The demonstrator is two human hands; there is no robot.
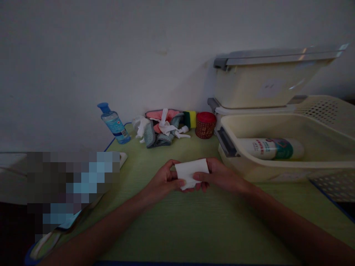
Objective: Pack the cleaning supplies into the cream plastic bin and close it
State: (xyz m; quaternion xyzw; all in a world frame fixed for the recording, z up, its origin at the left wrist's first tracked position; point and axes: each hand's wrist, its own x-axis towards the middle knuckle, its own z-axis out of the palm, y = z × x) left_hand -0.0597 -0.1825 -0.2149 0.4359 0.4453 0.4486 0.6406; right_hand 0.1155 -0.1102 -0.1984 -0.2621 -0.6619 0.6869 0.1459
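Between my two hands is a folded white tissue [191, 170], held above the green table top near the middle of the view. My left hand [169, 176] grips its left end, thumb on the front face and fingers behind. On the other end, my right hand [215, 173] is closed with its thumb pressed across the lower right part. Some fingertips of both hands show beneath the tissue; the rest are hidden behind it.
Along the wall stand a blue bottle [115, 123], a heap of mesh cloths [159, 135], a yellow-green sponge [190, 119] and a red round container [205, 125]. At right, an uncovered cream bin [277, 171] holds a white-green canister [273, 148]. A blurred-out object [83, 188] lies left.
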